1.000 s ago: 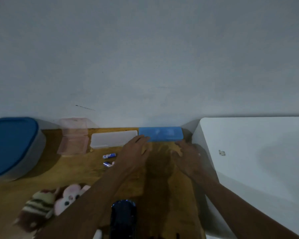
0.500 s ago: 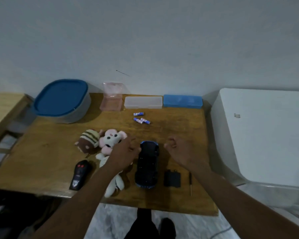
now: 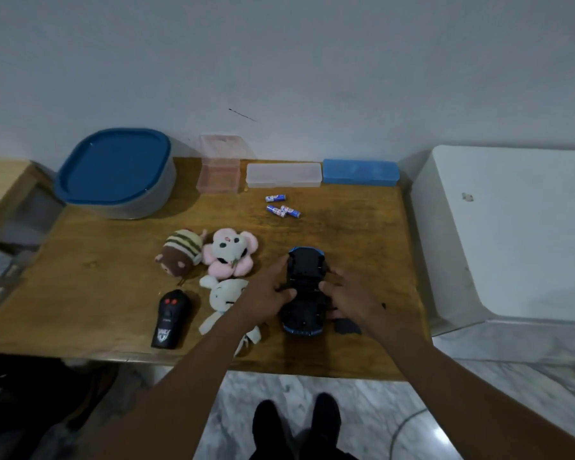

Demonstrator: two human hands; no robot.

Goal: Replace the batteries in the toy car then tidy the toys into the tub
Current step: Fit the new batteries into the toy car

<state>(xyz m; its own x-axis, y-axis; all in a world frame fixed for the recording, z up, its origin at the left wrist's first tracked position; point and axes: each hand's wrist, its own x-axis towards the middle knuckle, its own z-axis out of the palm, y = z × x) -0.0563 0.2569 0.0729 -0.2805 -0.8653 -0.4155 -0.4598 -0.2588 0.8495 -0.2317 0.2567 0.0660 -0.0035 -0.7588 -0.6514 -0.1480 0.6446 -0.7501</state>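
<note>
Fingers (image 3: 278, 268) of the left hand (image 3: 263, 295) curl against the left flank of the black plastic toy car (image 3: 304, 283), thumb pressed on its upward face, while the right hand (image 3: 352, 298) clamps the opposite flank with its fingers (image 3: 337, 272) spread, so both hands grip the car between them. That car lies lengthwise on the brown wooden table (image 3: 97, 277), its upward face matt black and ribbed, with blue trim showing at the near and far ends. Just right of the car's near end sits a flat black plastic piece (image 3: 347, 327), partly hidden by the right wrist. Left of the car, a white plush rabbit (image 3: 226, 293) lies partly under the left forearm, and further left is a black handheld remote with red buttons (image 3: 170, 318). Beyond these, left of the car's far end, a pink-and-white plush toy (image 3: 230, 257) touches a brown plush toy with a striped cap (image 3: 181, 254). Past the car's far end lie three small blue-and-white batteries (image 3: 281, 207), two of them touching. Further back stand an open clear pink plastic box (image 3: 219, 174), a long translucent white plastic case (image 3: 283, 174) and a long blue plastic case (image 3: 361, 172); far left of them sits the grey round-cornered tub with a blue lid (image 3: 115, 171), closed.
</note>
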